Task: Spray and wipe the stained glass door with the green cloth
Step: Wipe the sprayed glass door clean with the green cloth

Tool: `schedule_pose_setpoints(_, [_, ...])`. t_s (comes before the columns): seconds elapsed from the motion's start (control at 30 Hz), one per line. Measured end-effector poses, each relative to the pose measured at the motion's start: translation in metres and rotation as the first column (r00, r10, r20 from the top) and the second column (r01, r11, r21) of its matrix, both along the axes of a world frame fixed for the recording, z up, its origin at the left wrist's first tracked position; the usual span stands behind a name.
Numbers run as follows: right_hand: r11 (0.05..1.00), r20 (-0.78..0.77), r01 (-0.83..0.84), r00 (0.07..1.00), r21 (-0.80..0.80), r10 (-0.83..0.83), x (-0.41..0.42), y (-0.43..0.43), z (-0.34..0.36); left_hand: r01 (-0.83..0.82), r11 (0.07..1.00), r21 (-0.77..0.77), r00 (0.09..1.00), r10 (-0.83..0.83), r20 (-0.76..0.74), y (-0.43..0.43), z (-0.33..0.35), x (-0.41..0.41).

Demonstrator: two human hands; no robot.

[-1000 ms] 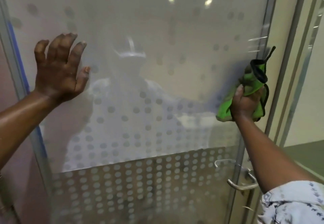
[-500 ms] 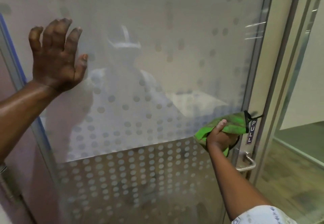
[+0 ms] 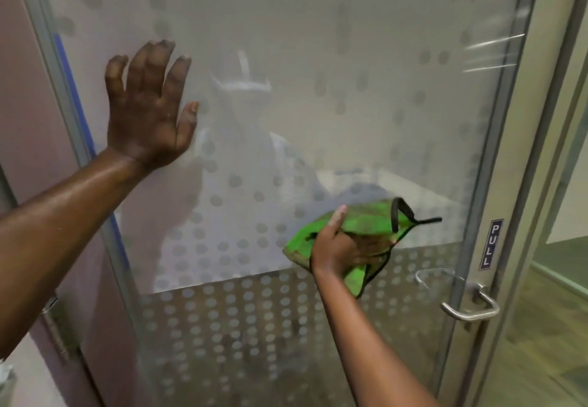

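So the frosted glass door [image 3: 334,66] filled pretty much the whole view, dotted film all over it, denser dots in the lower part, metal frame down the right edge. The person's own blurry reflection showed in the middle of the pane.

The left hand [image 3: 148,107] was flat on the glass up on the left side, fingers spread apart, holding nothing, looked like it was just bracing the door. The right hand [image 3: 342,244] was bunched tight around the green cloth [image 3: 366,225], pressing it against the pane around mid height, right of centre, just above the line where the dots got dense. Black trim on the cloth, with a loop sticking out to the right.

Down by the edge sat the steel lever handle [image 3: 469,306], near the cloth but not touching it.

Progress-wise, I'd say the wiping was well underway, since no spray bottle was anywhere in view. Couldn't really pick out stains through the frosting, so hard to say how clean it was. The lower dotted part and the top probably still needed a pass.

Only writing I could read: a small dark vertical sticker [image 3: 491,244] on the frame saying "PULL".
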State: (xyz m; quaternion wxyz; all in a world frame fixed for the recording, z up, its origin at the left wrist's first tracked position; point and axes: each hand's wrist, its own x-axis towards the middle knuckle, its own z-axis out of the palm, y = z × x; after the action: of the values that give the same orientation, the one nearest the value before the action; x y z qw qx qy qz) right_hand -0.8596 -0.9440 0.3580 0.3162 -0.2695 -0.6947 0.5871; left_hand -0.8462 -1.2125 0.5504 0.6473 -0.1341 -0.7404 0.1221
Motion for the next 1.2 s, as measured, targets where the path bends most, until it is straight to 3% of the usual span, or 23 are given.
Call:
schedule_pose_setpoints(0.13, [0.995, -0.236, 0.091, 0.969, 0.039, -0.079, -0.030, 0.020, 0.075, -0.002, 1.000, -0.012, 1.000, 0.002, -0.016, 0.000, 0.000, 0.001])
schedule_pose_setpoints(0.4, [0.961, -0.209, 0.231, 0.958, 0.152, -0.197, -0.074, 0.141, 0.232, 0.008, 1.000, -0.021, 0.998, -0.009, -0.059, -0.001, -0.001, -0.004])
schedule_pose_setpoints(0.63, [0.911, -0.330, 0.245, 0.935, 0.332, -0.131, -0.074, 0.134, 0.285, -0.020, 0.999, -0.037, 0.995, 0.016, -0.100, 0.000, -0.001, -0.004])
schedule_pose_setpoints(0.87, [0.716, -0.555, 0.347, 0.829, 0.606, 0.068, -0.045, 0.027, 0.294, -0.055, 0.998, -0.033, 0.995, 0.052, -0.085, 0.002, -0.001, 0.000])
schedule_pose_setpoints(1.03, [0.494, -0.520, 0.381, 0.836, 0.781, 0.176, -0.027, -0.035, 0.290, 0.045, 0.999, -0.002, 0.999, -0.045, -0.001, 0.003, 0.005, 0.014])
schedule_pose_setpoints(1.2, [0.437, -0.533, 0.398, 0.809, 0.806, 0.246, -0.018, -0.061, 0.291, 0.012, 0.994, 0.105, 0.998, -0.005, -0.061, -0.046, 0.006, 0.034])
